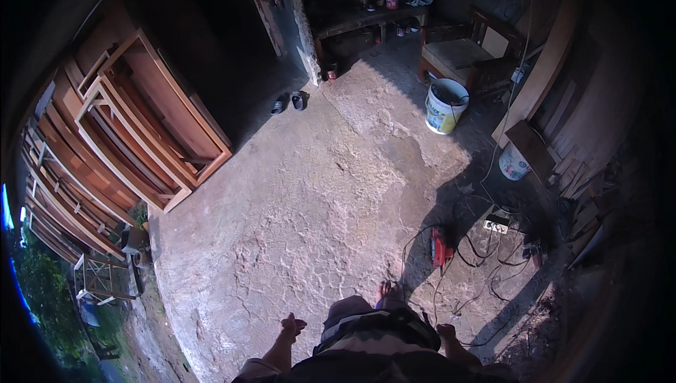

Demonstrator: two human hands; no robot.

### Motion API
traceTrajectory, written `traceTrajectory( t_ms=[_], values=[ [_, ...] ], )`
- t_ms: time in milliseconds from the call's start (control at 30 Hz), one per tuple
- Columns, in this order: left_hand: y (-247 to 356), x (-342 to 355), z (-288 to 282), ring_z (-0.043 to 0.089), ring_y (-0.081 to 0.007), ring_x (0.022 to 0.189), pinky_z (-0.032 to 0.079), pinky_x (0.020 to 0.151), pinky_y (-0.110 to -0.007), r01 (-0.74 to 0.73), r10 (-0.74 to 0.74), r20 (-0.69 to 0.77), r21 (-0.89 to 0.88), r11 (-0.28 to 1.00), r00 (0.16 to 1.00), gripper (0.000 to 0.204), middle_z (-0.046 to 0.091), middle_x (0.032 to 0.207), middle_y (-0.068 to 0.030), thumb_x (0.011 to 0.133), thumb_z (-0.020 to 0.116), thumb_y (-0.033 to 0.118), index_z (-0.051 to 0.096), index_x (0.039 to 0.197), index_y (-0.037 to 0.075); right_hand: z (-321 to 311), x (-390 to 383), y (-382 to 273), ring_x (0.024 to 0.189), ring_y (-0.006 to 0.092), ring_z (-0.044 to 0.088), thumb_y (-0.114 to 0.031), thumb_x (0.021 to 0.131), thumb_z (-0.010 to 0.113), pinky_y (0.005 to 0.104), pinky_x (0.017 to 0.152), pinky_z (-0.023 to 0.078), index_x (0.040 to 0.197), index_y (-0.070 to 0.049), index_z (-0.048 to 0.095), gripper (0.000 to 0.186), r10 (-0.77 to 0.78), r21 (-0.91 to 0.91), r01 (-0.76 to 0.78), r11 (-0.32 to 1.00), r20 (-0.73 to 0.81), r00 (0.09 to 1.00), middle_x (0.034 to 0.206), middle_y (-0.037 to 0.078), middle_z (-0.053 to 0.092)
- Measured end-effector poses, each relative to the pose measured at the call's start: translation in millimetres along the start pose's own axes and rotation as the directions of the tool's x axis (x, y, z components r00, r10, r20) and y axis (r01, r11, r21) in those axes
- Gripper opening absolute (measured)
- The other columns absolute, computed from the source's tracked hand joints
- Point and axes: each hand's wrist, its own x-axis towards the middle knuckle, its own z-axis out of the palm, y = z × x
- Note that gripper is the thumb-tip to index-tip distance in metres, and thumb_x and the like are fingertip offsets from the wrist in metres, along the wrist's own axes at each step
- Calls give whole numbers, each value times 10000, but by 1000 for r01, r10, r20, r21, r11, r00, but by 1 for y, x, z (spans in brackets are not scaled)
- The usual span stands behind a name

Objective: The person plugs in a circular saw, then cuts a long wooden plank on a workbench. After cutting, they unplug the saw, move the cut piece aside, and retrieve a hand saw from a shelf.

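My left hand (291,326) hangs beside my left thigh over the bare floor. Its fingers are partly apart, and nothing shows in it. Low at my other side is my right hand (446,331), small and dim, its fingers too indistinct to read. No held object can be made out there. Ahead of that hand, on the floor, lies a red power tool (441,246) with a dark cord. Farther right, a white power strip (496,227) rests among tangled black cables. One bare foot (386,290) shows ahead of my dark shorts (377,323).
Wooden frames (151,136) lean at the left. A white bucket (446,107) stands near a wooden chair (461,55); another bucket (514,163) sits beneath a board. Boards (539,91) lean at the right. Sandals (298,101) lie near a doorway, and a bench (370,22) holds cans.
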Motion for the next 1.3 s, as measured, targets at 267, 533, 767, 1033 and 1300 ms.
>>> traceTrajectory(
  t_ms=[267,533,767,1033,1300],
  values=[
    [114,50,82,705,-362,904,613,687,-471,64,-67,-8,-235,970,998,484,616,1215,-194,977,464,198,360,1443,123,61,175,-368,483,154,555,-238,931,558,357,446,424,692,-88,577,284,-495,-177,492,853,26,868,558,16,541],
    [399,168,162,708,-293,821,570,640,-441,104,-99,41,-149,983,994,268,650,1069,-109,957,532,250,537,1186,111,140,270,-552,853,342,646,-251,837,669,474,739,529,958,-82,664,208,-738,-643,742,192,404,540,902,151,669],
    [777,206,274,716,-264,802,558,643,-384,-329,356,84,-234,915,931,326,681,1077,-110,960,581,280,583,1234,104,152,410,-584,758,352,670,-363,813,646,489,708,542,729,-141,667,238,-372,-845,522,119,449,812,763,81,675],
    [975,264,402,723,-240,837,558,657,-360,-401,455,243,-241,884,857,413,693,1073,-89,962,652,352,588,1292,112,145,528,-749,883,291,707,-478,840,642,417,803,557,1045,-203,774,368,-552,-397,599,696,237,799,955,82,749],
    [1031,303,402,721,-341,902,580,698,-471,86,-88,-29,-82,993,996,325,685,1135,-155,1006,519,264,572,1269,81,166,659,-1156,483,183,581,-271,902,660,319,391,411,897,-134,661,137,-434,283,345,895,376,819,705,35,628]
  ],
)
